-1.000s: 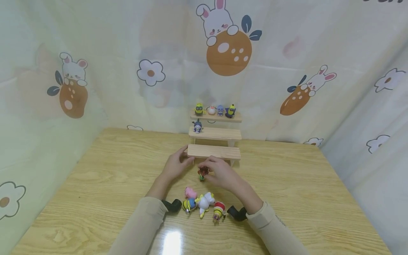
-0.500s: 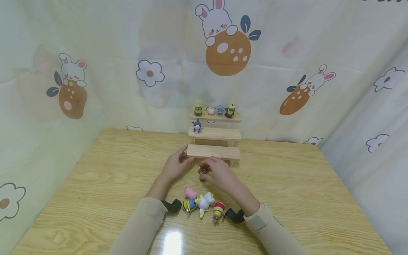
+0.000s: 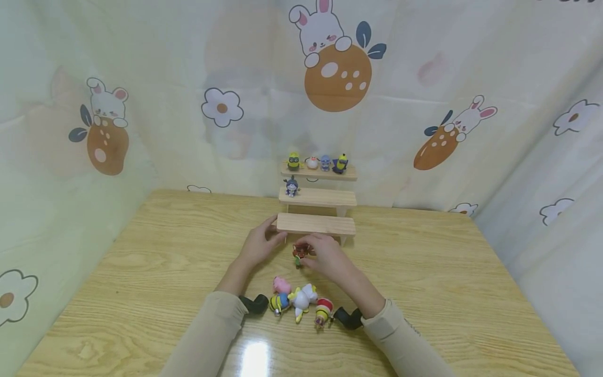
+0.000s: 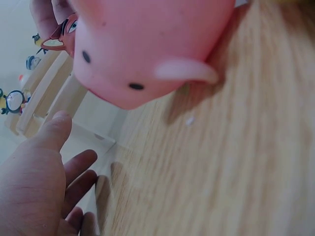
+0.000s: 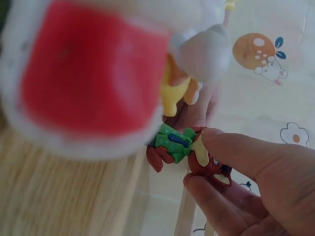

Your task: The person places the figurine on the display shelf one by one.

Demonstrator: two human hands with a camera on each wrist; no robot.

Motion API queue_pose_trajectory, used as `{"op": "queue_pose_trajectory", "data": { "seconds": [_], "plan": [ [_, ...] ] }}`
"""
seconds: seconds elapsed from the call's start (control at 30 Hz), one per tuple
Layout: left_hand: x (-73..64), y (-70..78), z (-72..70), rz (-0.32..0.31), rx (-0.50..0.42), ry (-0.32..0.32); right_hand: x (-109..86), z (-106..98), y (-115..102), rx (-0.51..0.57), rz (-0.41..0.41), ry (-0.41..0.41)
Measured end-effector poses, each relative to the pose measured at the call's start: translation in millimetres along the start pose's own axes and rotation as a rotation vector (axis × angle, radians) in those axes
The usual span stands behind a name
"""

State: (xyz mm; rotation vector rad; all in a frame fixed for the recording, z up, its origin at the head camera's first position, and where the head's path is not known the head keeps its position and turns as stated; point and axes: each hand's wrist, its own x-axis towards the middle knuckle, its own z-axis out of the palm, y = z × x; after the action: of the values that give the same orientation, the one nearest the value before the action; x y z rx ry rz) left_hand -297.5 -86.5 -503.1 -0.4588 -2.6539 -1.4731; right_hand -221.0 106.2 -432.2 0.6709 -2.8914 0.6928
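My right hand (image 3: pixel 326 256) pinches a small fox figurine (image 3: pixel 299 253) by its head, in front of the wooden step shelf (image 3: pixel 315 223). In the right wrist view the fox figurine (image 5: pixel 173 142) has a green shirt and a blue tie, with thumb and fingers on either side of its reddish-brown head. My left hand (image 3: pixel 259 244) is at the left end of the lowest board. The left wrist view shows the left hand (image 4: pixel 34 182) with thumb and fingers spread near the shelf; whether they touch it I cannot tell.
A pink pig (image 3: pixel 281 285), a blue-and-yellow figure (image 3: pixel 279 302), a white figure (image 3: pixel 302 298) and a red-and-yellow figure (image 3: pixel 323 309) lie between my forearms. Several figurines stand on the top board (image 3: pixel 320 176); a purple-blue one (image 3: pixel 291 187) stands on the middle board's left.
The fox figurine has turned slightly in my right hand's fingers, staying at about the same spot. The left hand has not visibly moved.
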Motion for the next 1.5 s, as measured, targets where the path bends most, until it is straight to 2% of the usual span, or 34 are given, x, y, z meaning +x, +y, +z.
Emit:
{"op": "queue_pose_trajectory", "data": {
  "seconds": [0.5, 0.73, 1.03, 1.27, 1.5],
  "plan": [
    [0.4, -1.2, -0.1, -0.012, 0.009, -0.006, 2.3, -3.5, 1.3, -0.005, -0.019, 0.009],
    [0.3, 3.4, -0.2, -0.024, -0.007, -0.019, 8.4, -19.4, 6.0, 0.009, 0.0, 0.065],
    [-0.2, 0.9, -0.9, -0.026, 0.001, -0.007, 30.2, -52.7, 13.9, 0.104, 0.066, 0.066],
    [0.6, -2.6, -0.4, -0.016, -0.015, -0.001, 54.2, -77.0, 18.5, 0.062, 0.075, 0.112],
    [0.5, -1.9, 0.3, -0.01, -0.019, -0.001, 74.2, -92.5, 17.4, 0.058, 0.108, 0.131]
  ]
}}
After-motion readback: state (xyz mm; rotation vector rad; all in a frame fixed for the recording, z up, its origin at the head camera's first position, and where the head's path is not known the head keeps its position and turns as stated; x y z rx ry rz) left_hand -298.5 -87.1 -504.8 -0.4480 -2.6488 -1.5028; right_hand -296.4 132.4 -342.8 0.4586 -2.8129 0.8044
